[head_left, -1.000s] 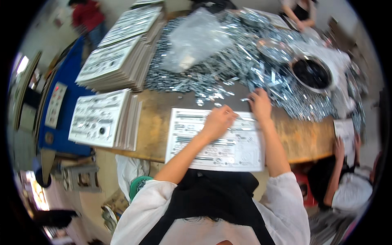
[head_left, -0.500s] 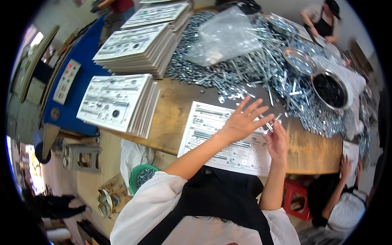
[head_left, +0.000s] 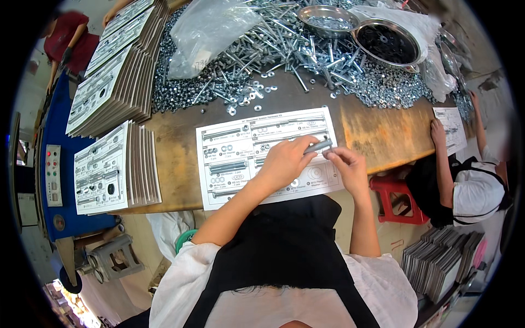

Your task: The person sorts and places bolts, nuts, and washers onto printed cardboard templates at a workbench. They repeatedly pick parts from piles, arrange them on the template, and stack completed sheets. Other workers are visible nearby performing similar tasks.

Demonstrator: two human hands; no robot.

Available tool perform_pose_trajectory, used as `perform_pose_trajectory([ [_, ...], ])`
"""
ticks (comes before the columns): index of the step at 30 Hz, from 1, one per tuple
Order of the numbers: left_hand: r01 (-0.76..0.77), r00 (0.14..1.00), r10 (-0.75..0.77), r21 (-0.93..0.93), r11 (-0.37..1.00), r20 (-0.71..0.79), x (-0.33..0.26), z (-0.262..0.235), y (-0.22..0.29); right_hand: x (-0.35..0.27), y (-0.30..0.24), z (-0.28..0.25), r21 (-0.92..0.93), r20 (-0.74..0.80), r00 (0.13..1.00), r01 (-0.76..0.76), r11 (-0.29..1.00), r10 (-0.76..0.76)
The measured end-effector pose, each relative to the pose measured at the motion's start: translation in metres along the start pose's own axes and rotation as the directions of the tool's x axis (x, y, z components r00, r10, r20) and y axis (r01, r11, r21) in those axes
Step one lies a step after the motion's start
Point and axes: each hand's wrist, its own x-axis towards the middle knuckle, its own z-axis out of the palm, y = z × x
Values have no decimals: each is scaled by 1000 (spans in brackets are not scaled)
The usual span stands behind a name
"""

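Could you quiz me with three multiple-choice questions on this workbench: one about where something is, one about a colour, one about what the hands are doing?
1. Where does the clear plastic bag lie?
A. on the heap of silver screws and washers
B. on the floor
C. on the red plastic stool

2. What colour is the stool?
A. blue
B. red
C. green

3. What are the left hand and right hand doing?
A. resting flat, empty
B. holding a grey metal bolt over the white printed sheet
C. lifting the round steel bowl

Answers: A, the bag sits on the hardware; B, the seat is red; B, fingers of both hands pinch the bolt.
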Motion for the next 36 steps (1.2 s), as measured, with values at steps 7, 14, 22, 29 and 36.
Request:
perform_pose_trajectory([
  [7, -242, 961, 275, 447, 861, -9, -12, 66, -36, -35, 28, 14, -505, -209, 970, -215, 836, 123],
  [14, -226, 966, 258, 414, 882, -24, -9, 74, -41, -32, 32, 12, -587, -207, 959, -278, 760, 191],
  [22, -181, 970, 218, 277, 944, -107, -8, 50, -16, 56, 11, -63, -468, -270, 916, 145, 872, -297],
  [29, -273, 931, 326, 284, 919, -164, -11, 6, 0, 264, -34, -185, -846, -270, 765, 101, 523, -585],
  [36, -71, 910, 225, 406, 911, -347, -73, -46, -37, 353, -20, -213, -912, -155, 978, -87, 400, -141],
])
